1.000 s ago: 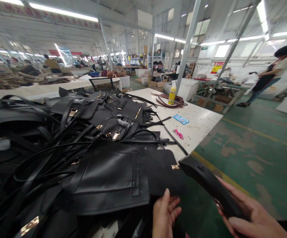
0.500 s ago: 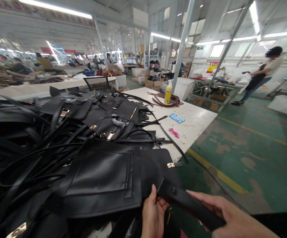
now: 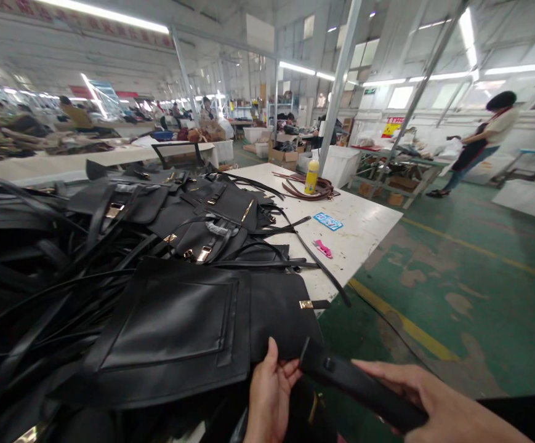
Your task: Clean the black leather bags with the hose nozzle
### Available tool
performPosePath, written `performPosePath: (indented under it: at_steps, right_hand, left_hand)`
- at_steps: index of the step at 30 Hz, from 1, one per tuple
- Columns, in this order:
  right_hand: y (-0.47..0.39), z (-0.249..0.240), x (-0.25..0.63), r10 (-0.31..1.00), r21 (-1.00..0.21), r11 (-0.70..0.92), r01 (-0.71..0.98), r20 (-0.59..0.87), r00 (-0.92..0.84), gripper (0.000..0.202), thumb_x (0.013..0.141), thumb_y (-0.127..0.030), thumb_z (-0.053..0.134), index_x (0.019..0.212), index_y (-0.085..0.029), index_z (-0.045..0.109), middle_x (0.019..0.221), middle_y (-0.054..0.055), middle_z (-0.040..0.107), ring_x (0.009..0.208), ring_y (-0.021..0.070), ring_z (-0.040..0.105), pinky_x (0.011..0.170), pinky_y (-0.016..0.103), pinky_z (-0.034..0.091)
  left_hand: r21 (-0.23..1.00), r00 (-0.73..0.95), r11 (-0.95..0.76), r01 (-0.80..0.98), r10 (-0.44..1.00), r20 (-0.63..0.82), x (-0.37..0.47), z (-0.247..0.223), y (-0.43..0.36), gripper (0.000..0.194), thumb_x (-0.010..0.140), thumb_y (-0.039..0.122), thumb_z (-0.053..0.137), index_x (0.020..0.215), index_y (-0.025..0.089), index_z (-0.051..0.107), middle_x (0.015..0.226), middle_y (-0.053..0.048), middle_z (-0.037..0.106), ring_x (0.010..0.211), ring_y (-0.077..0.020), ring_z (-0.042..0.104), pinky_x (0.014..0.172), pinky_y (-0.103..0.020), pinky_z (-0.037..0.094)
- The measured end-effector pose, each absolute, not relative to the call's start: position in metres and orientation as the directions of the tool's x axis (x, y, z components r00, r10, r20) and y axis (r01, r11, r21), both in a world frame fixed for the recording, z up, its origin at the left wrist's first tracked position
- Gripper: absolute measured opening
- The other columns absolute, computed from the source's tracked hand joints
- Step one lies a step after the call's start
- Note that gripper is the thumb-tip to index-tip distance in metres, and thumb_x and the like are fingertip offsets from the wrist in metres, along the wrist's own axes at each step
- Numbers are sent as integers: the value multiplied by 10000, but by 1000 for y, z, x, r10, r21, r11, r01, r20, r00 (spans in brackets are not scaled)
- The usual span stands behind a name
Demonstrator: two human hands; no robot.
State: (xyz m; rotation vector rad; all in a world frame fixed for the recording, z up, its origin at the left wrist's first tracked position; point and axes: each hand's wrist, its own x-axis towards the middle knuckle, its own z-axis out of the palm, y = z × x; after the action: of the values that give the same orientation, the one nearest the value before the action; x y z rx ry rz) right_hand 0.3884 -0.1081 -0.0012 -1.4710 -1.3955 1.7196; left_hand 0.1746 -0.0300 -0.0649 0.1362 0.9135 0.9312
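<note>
A flat black leather bag [image 3: 175, 332] with a gold clasp [image 3: 306, 304] on its flap lies at the front of a heap of black bags [image 3: 156, 203]. My left hand [image 3: 271, 394] has its fingers under the bag's lower right edge and its thumb on top, pinching it. A black handheld tool [image 3: 364, 384] with a small button is wrapped by my right hand [image 3: 415, 394]. The tool's wide head points left, close to my left fingertips and just off the flap's edge.
On the white table [image 3: 364, 227] are a yellow bottle [image 3: 312, 177], coiled brown straps [image 3: 295, 189], a blue card [image 3: 328, 221] and a pink cutter [image 3: 323, 248]. A person [image 3: 484, 138] stands at the far right. A dark cable runs along the green floor.
The bag and my left hand have shifted a little to the left. The tool has stayed near its place, so its head is now farther from the flap.
</note>
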Motion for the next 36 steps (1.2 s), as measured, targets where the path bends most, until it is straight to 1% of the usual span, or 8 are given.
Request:
performPosePath:
  at_steps: [3,6,9,16,21,26,29,36]
  right_hand:
    - [-82,-1,361,826,-927,-345,145,-374,-421,846,479,-3,587,1271,-241,409,940,-22,610,862,188,558,682,220,457]
    - [-59,3,340,810,-940,-338,40,-313,-496,833,507,-55,630,1281,-243,388,937,-16,613,684,131,551,510,168,439]
    - [-49,5,336,849,-946,-324,-32,-275,-452,849,532,-63,613,1310,-250,330,823,-21,611,530,85,501,407,141,409]
    - [-59,-19,372,903,-949,-306,81,-316,-290,895,558,-46,565,1350,-282,219,736,-38,556,464,82,502,385,164,449]
    - [-62,-21,381,851,-925,-344,163,-380,-362,912,549,-33,551,1351,-301,208,788,-31,570,495,80,504,383,142,437]
    - [-48,-14,361,754,-916,-354,188,-398,-522,868,503,-52,610,1305,-259,350,854,1,608,612,133,556,375,119,395]
    - [-39,-17,345,713,-923,-347,166,-375,-593,853,482,-47,622,1277,-259,397,896,-3,621,613,122,545,377,112,382]
    - [-42,-19,366,754,-905,-397,152,-416,-509,879,524,-34,584,1325,-263,303,816,-28,605,471,64,486,390,131,406]
  left_hand:
    - [514,201,591,-622,755,-625,164,-58,-22,304,787,324,519,874,45,605,852,-168,670,783,-246,637,750,-386,495]
    - [581,123,515,-630,805,-580,145,-50,-6,271,783,306,526,866,59,602,868,-161,668,792,-253,636,740,-407,503]
    - [594,116,464,-657,841,-528,126,-46,7,304,791,320,510,978,87,566,931,-163,653,798,-262,637,758,-443,494]
    - [613,2,385,-690,848,-530,108,-57,5,359,780,273,531,1103,122,490,965,-144,646,838,-277,627,805,-505,469]
    - [621,-31,336,-708,864,-502,103,-62,0,379,775,281,541,1116,122,495,1016,-154,629,886,-296,608,824,-519,457]
    - [596,-13,317,-738,876,-482,106,-65,-1,441,779,368,520,1160,151,476,1049,-153,617,922,-307,592,818,-554,444]
    - [559,22,306,-771,890,-456,106,-68,-2,456,786,404,495,1159,141,491,1063,-170,608,956,-303,578,827,-529,447]
    - [529,21,289,-798,890,-456,104,-73,-3,476,784,431,484,1183,172,476,1064,-163,610,944,-319,580,820,-571,425]
